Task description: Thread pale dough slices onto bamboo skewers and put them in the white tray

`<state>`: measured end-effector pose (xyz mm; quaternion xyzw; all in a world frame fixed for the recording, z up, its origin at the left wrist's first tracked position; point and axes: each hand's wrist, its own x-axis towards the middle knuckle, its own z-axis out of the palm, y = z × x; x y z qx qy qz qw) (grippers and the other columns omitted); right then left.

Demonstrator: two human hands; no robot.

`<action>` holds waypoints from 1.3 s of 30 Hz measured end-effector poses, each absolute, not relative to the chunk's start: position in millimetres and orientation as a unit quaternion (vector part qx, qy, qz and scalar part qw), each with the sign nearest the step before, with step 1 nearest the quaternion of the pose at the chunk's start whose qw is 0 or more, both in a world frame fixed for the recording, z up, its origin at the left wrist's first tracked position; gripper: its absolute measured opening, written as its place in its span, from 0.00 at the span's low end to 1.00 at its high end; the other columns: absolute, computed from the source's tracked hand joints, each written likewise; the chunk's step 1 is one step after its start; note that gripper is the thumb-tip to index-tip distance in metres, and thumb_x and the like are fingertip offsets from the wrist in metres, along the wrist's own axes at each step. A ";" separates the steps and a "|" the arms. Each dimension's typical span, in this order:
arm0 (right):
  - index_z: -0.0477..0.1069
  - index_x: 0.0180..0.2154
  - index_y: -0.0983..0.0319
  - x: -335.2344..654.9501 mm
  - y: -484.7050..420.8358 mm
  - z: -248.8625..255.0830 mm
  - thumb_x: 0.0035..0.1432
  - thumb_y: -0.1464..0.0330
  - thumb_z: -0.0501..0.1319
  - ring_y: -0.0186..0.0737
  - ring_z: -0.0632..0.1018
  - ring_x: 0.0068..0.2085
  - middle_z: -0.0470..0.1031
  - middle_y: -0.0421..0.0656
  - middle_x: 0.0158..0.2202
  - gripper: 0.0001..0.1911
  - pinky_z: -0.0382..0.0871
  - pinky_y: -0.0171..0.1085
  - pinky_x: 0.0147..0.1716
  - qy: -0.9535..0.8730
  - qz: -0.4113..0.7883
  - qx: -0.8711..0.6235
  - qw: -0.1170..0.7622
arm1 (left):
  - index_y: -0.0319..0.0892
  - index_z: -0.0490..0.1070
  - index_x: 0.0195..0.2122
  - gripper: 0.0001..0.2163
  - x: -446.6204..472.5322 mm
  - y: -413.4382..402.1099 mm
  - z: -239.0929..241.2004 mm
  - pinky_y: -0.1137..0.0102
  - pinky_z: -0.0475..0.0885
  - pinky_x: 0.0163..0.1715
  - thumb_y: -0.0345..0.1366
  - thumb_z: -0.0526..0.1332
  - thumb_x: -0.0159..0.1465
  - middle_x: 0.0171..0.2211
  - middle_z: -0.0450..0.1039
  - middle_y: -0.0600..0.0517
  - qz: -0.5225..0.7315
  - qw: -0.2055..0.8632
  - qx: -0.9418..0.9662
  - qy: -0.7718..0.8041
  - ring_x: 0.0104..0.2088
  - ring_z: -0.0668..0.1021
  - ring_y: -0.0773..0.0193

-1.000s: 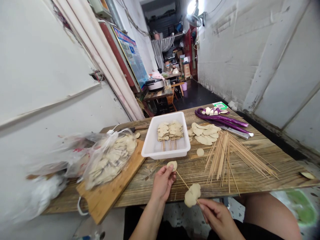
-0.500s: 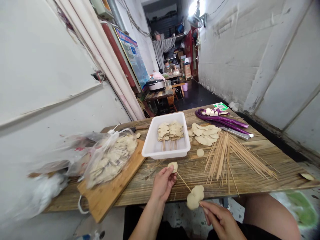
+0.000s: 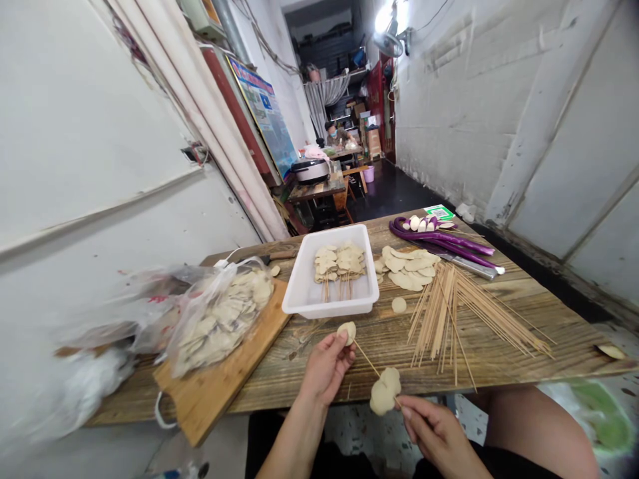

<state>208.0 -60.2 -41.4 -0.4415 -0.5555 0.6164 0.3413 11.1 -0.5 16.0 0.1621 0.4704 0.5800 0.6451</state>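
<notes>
The bamboo skewer (image 3: 368, 362) is held slantwise over the near edge of the desk (image 3: 389, 342). Two pale round slices (image 3: 384, 391) already sit on its lower part. The right hand (image 3: 434, 432) is closed on the lower end of the skewer, just below these slices. The left hand (image 3: 324, 366) is well apart from it and pinches a single slice (image 3: 346, 331) at the skewer tip.

Step in hand, as judged: threading the single slice onto the point. Seating it calls for a steady right-hand grip and a push through the centre of the slice, with the fingertips clear of the point.

Beyond the hands are a white tray (image 3: 299, 293) of finished skewers (image 3: 339, 261), loose slices (image 3: 409, 269) and spare sticks (image 3: 449, 313). A bagged supply (image 3: 219, 313) lies on a cutting board (image 3: 219, 392).

Not determinable: whether the point has pierced the slice. The skewer's lower end is hidden in the right hand. Both forearms are cut off by the frame edge.
</notes>
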 end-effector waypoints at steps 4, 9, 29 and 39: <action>0.75 0.42 0.64 209.2 -57.7 -43.5 0.58 0.49 0.52 0.31 0.58 0.20 0.58 0.35 0.18 0.27 0.51 0.30 0.19 -0.572 0.604 -0.435 0.345 | 0.34 0.74 0.29 0.12 12.4 -1.9 17.7 0.78 0.70 0.25 0.36 0.71 0.47 0.25 0.72 0.50 0.586 0.617 0.194 0.488 0.26 0.73 0.71; 0.76 0.42 0.63 215.3 -52.6 -48.9 0.59 0.52 0.52 0.31 0.59 0.20 0.58 0.35 0.18 0.24 0.54 0.31 0.20 -0.588 0.581 -0.443 0.347 | 0.34 0.76 0.31 0.15 10.7 -3.2 18.4 0.75 0.70 0.27 0.40 0.70 0.48 0.29 0.74 0.47 0.585 0.585 0.248 0.504 0.29 0.74 0.68; 0.77 0.39 0.61 229.7 -42.1 -39.7 0.61 0.56 0.53 0.33 0.62 0.21 0.60 0.36 0.17 0.20 0.57 0.30 0.21 -0.649 0.532 -0.436 0.324 | 0.37 0.78 0.31 0.14 12.5 -1.7 19.4 0.75 0.65 0.24 0.42 0.68 0.49 0.23 0.74 0.50 0.557 0.459 0.377 0.581 0.23 0.70 0.68; 0.77 0.40 0.62 230.7 -42.4 -30.6 0.60 0.56 0.53 0.32 0.62 0.21 0.61 0.36 0.17 0.21 0.57 0.30 0.20 -0.643 0.535 -0.439 0.329 | 0.38 0.79 0.30 0.10 16.5 -1.1 20.7 0.75 0.64 0.24 0.39 0.66 0.51 0.20 0.72 0.52 0.535 0.437 0.424 0.586 0.21 0.69 0.68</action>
